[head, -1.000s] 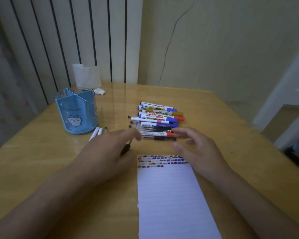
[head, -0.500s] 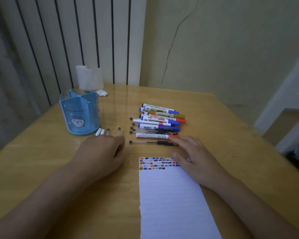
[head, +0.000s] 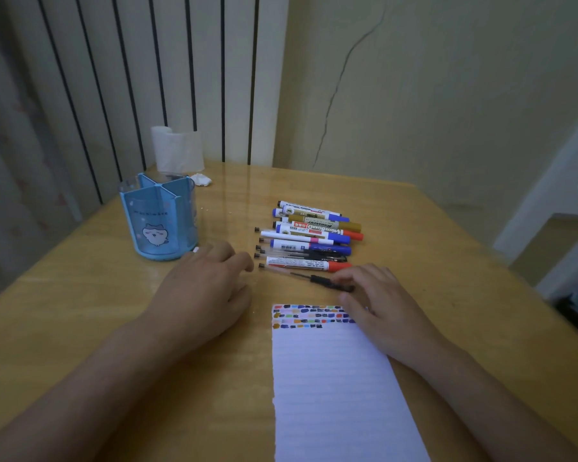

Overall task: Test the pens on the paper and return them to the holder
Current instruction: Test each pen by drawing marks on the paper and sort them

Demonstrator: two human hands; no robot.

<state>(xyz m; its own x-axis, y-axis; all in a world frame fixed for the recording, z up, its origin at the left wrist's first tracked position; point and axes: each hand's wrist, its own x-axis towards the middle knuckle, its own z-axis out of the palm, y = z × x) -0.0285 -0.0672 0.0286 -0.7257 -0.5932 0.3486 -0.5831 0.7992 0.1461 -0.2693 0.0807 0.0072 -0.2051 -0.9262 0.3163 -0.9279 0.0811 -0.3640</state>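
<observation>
Lying nearest on the tabletop: lined paper, its far edge filled with coloured test marks. Resting palm-down left of the paper: left hand, fingers loosely curled over something small beside the holder, a white tip just showing at its far edge; cannot tell whether anything is being gripped. Resting at the paper's far right corner: right hand, fingertips pinching the black grip end of a clear pen, lying angled on the tabletop just in front of the row. Lying side by side beyond: pens, about nine, caps to the right. Standing upright, far left: blue holder, compartments looking empty. Sitting behind it, by the wall: tissue roll and a crumpled scrap
</observation>
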